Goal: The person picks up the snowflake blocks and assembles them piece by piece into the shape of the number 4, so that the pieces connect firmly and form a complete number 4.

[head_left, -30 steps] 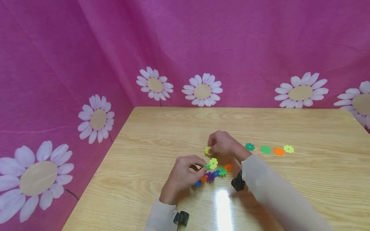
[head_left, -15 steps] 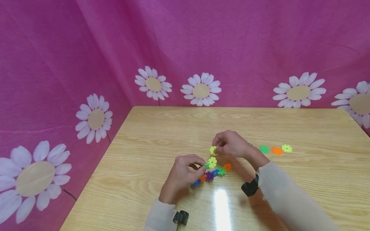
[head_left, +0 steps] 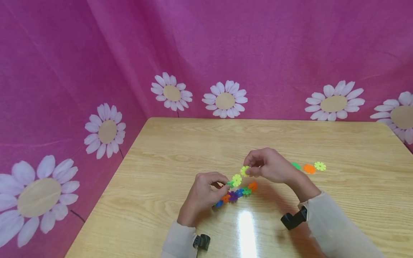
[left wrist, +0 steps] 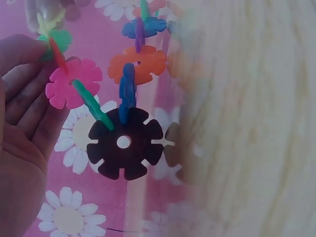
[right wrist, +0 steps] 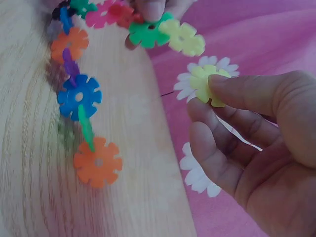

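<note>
My left hand point(head_left: 204, 190) pinches the green snowflake disc point(right wrist: 148, 35) near one end of a chain of notched plastic discs. A yellow disc point(right wrist: 183, 39) slotted onto the green one forms that end. Below the hand, the chain bends round at a black disc point(left wrist: 106, 160) and runs over the table to an orange disc point(right wrist: 89, 168). Between thumb and fingers, my right hand point(head_left: 271, 166) holds a separate yellow disc point(right wrist: 201, 81). It is just right of the chain's yellow end, with a small gap between the two in the right wrist view.
On the wooden table point(head_left: 177, 143), a loose green disc point(head_left: 295, 166), an orange disc point(head_left: 309, 169) and another yellow disc point(head_left: 320, 166) lie to the right, past the right hand. A pink flowered cloth point(head_left: 271, 53) hangs behind the table and along its left side.
My right hand has moved rightward with its yellow disc, from beyond the chain's end to the right of it. A loose dark green disc is now hidden behind it. The left hand has stayed in place.
</note>
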{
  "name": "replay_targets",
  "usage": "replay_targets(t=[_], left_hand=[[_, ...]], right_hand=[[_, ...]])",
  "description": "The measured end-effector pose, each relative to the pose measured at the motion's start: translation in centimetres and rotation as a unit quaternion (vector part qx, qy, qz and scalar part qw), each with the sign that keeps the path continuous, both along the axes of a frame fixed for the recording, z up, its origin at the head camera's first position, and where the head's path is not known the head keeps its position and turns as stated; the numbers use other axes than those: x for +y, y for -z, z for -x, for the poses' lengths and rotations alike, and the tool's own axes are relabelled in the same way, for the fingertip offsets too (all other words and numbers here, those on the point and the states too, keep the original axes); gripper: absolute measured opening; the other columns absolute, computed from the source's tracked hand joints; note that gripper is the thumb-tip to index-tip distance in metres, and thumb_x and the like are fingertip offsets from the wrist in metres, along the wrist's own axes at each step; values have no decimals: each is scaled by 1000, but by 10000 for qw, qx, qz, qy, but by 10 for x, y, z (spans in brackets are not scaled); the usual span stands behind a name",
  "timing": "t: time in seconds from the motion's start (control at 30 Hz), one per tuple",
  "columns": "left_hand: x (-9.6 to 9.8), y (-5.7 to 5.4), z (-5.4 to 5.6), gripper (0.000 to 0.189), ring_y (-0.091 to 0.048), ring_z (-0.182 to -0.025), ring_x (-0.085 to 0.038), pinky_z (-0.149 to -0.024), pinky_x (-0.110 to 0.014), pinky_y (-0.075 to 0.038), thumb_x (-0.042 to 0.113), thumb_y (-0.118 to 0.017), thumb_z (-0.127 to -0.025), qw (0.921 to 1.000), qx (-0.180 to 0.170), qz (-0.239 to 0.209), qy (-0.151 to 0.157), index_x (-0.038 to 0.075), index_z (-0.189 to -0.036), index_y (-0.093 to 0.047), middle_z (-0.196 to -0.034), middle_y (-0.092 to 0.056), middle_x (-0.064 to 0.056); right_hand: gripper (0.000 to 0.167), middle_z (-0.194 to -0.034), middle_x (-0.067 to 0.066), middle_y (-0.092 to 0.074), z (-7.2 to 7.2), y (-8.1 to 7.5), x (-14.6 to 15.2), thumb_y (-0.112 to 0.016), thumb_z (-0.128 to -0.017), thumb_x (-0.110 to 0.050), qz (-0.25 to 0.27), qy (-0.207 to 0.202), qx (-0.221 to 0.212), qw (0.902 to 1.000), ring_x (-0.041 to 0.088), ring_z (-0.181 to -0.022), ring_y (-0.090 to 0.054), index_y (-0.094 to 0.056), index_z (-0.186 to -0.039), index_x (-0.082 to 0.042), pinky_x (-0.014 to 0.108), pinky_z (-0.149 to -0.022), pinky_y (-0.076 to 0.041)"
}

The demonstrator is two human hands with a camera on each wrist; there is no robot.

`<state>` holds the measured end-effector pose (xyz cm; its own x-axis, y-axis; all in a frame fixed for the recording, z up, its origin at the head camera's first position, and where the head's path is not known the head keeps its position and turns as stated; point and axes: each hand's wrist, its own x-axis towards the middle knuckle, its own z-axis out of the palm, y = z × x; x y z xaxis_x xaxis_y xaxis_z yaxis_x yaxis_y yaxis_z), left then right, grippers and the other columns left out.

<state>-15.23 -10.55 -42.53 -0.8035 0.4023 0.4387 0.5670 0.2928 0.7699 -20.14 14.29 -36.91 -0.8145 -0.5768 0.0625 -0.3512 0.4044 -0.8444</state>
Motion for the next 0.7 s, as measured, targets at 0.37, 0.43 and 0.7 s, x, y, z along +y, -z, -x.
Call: replay_targets(t=[0.37,0.43,0.7], left_hand=[[2,-2,0,11,-68,-79,-8,-70,-25,-58,-4,-72,-84,10000,-49,-11,-10,5,-88,-77,-89,-74,-1],[2,-2,0,11,-68,-79,-8,-70,-25,-58,-4,-73,-84,10000,-65,-9,-17,5,-88,-77,-89,-74,-1],[5,-3,1,9,-68,-80,-8,-71,-25,-58,-4,-72,-85,10000,34,11,32,3,-88,-76,-90,-74,-4]], right_hand=[[8,-79,3,-66,-12,-10,-3,-74,-89,-4,268,-166,-12,9995,18,-66,-56,-68,-92,-8,26,-55,-45],[9,-79,4,-67,-13,-11,-4,-74,-89,-3,293,-173,-41,9994,18,-66,-56,-68,-91,-8,26,-54,-45],[8,-80,2,-69,-16,-10,-4,-76,-87,-4,195,-32,145,9997,17,-66,-55,-72,-90,-9,26,-56,-46]])
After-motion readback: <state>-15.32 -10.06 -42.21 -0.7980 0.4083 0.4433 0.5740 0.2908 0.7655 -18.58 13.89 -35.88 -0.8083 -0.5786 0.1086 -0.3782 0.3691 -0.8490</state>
